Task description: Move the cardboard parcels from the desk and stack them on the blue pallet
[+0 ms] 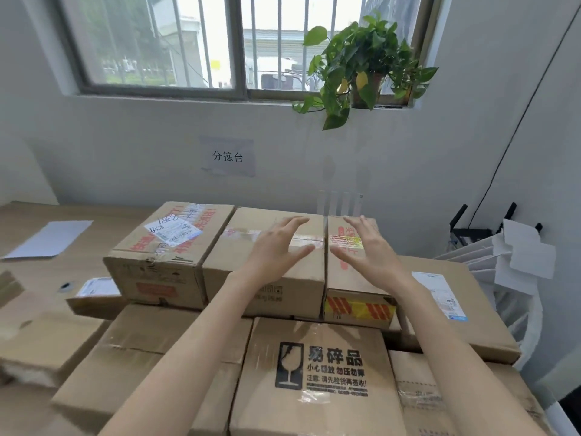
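left hand (276,247) spread, empty, mid-frame over taped box (267,262) | right hand (367,250) spread, empty, over striped box (355,278)

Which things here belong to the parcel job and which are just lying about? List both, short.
Job: labelled parcel, middle parcel, red-and-yellow-taped parcel, fragile-marked parcel, desk, left hand, right hand. The blue pallet is not in view.
Lying about: potted plant, wall sign, paper sheet, folded white sheets.
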`<state>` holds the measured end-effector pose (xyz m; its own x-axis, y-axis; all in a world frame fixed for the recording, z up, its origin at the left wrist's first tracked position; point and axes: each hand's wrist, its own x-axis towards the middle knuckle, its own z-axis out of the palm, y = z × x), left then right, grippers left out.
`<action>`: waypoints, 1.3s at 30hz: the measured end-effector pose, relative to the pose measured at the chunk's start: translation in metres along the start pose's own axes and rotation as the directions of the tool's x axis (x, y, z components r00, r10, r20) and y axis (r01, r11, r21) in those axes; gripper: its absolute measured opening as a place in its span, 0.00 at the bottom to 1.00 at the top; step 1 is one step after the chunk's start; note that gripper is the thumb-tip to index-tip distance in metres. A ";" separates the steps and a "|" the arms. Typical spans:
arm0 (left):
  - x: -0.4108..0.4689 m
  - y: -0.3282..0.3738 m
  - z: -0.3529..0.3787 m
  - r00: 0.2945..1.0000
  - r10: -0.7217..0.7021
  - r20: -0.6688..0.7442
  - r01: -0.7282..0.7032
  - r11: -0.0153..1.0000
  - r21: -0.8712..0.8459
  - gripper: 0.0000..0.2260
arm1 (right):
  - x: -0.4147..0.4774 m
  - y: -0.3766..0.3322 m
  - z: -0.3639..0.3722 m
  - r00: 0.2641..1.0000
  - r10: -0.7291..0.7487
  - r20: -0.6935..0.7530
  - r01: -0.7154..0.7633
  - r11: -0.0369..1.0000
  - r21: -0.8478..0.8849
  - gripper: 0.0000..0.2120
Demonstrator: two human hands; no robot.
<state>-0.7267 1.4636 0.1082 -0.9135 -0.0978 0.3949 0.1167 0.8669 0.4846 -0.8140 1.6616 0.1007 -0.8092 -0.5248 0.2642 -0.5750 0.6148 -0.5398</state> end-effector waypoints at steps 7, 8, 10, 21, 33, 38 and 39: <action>-0.056 -0.064 -0.091 0.984 -0.145 -0.105 0.153 0.986 0.072 0.22 | 0.020 -0.107 0.059 0.989 -0.147 0.011 0.145 0.980 0.133 0.31; -0.068 -0.076 -0.105 0.978 -0.169 -0.124 0.179 0.981 0.077 0.22 | 0.020 -0.127 0.071 0.985 -0.170 0.014 0.166 0.972 0.165 0.30; -0.096 -0.102 -0.136 0.961 -0.214 -0.174 0.233 0.968 0.097 0.21 | 0.019 -0.170 0.098 0.974 -0.225 0.024 0.214 0.950 0.226 0.29; -0.283 -0.262 -0.322 0.880 -0.363 -0.305 0.422 0.893 0.155 0.24 | -0.009 -0.428 0.283 0.912 -0.387 0.136 0.312 0.869 0.385 0.29; -0.438 -0.418 -0.450 0.696 -0.599 -0.395 0.683 0.723 0.107 0.25 | -0.028 -0.624 0.451 0.854 -0.488 0.180 0.358 0.803 0.477 0.29; -0.471 -0.494 -0.476 0.635 -0.674 -0.378 0.754 0.646 0.115 0.27 | -0.004 -0.667 0.525 0.882 -0.442 0.162 0.341 0.838 0.426 0.32; -0.474 -0.510 -0.481 0.627 -0.681 -0.378 0.762 0.638 0.114 0.29 | 0.002 -0.674 0.541 0.889 -0.431 0.158 0.337 0.846 0.413 0.33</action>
<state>-0.1655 0.8328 0.0490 -0.5051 -0.8366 0.2122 -0.6659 0.5341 0.5209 -0.3623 0.9274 0.0324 -0.4522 -0.8242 0.3408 -0.7094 0.1007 -0.6976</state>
